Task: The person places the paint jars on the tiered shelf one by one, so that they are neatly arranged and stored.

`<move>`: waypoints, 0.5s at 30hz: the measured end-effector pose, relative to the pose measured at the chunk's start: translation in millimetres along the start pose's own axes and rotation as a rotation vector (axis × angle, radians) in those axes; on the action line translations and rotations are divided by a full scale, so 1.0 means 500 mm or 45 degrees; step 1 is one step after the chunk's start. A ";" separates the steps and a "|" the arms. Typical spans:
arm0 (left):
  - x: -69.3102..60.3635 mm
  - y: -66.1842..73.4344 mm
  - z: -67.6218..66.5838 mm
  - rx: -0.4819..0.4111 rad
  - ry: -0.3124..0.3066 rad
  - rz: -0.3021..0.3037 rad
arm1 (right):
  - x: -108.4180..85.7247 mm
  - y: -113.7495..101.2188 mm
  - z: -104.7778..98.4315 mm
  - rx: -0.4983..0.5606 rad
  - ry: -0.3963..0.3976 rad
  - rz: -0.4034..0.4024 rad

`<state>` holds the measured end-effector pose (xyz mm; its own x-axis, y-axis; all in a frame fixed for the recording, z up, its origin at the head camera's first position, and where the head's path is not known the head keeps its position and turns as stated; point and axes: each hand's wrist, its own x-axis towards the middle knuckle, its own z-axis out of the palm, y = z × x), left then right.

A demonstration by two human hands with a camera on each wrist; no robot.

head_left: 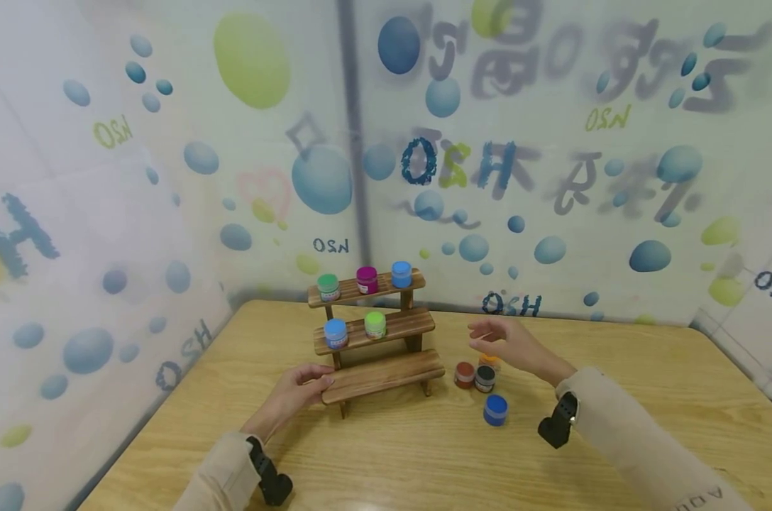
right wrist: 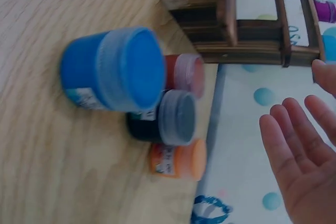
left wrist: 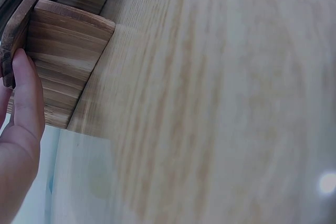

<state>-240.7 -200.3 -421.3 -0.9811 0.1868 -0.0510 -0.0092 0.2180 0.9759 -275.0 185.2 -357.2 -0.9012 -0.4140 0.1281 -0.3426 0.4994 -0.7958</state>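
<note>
Small, labelled, lidded jars stand upright, each filled with one colour. The three-tier wooden rack [head_left: 386,376], brown and streaked, sits left of centre on the table [head_left: 411,461], its long axis running left to right, right end slightly farther. Its top tier bears a green jar [head_left: 328,287], purple jar [head_left: 367,280] and sky-blue jar [head_left: 401,275]; the middle, a light-blue jar [head_left: 336,333] and lime jar [head_left: 375,325]. The left hand [head_left: 293,390] pinches the lowest tier's left end. The right hand [head_left: 510,345], fingers loosely extended, hovers over the orange jar [right wrist: 176,161], beside the red-brown jar [head_left: 465,375] and black jar [head_left: 485,379]; the deep-blue jar [head_left: 496,410] stands nearer.

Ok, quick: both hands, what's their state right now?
Left hand: closed, pinching the left end of the bottom shelf of the three-tier wooden stand.
Right hand: open, holding nothing, raised near the orange paint jar.
</note>
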 end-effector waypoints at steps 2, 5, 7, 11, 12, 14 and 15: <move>0.001 -0.001 0.001 0.002 0.004 -0.001 | -0.004 0.017 0.001 0.002 0.020 0.006; 0.001 0.000 0.001 -0.004 0.007 0.001 | -0.008 0.039 0.003 0.001 0.063 0.008; 0.002 0.001 0.001 -0.004 0.001 0.004 | -0.010 0.053 0.004 0.005 0.095 0.009; 0.001 0.002 0.001 -0.009 -0.008 0.007 | -0.008 0.079 0.006 -0.023 0.191 0.009; 0.000 0.002 0.001 -0.010 -0.010 0.008 | -0.007 0.086 0.006 -0.029 0.211 0.011; 0.000 0.001 0.001 -0.011 -0.010 0.007 | -0.004 0.099 0.008 -0.037 0.242 0.020; 0.000 0.001 0.001 -0.013 -0.008 0.007 | -0.003 0.104 0.009 -0.035 0.254 0.029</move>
<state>-240.7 -199.9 -421.0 -0.9798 0.1942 -0.0473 -0.0061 0.2074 0.9782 -290.5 208.4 -401.5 -0.9426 -0.2447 0.2274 -0.3263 0.5286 -0.7837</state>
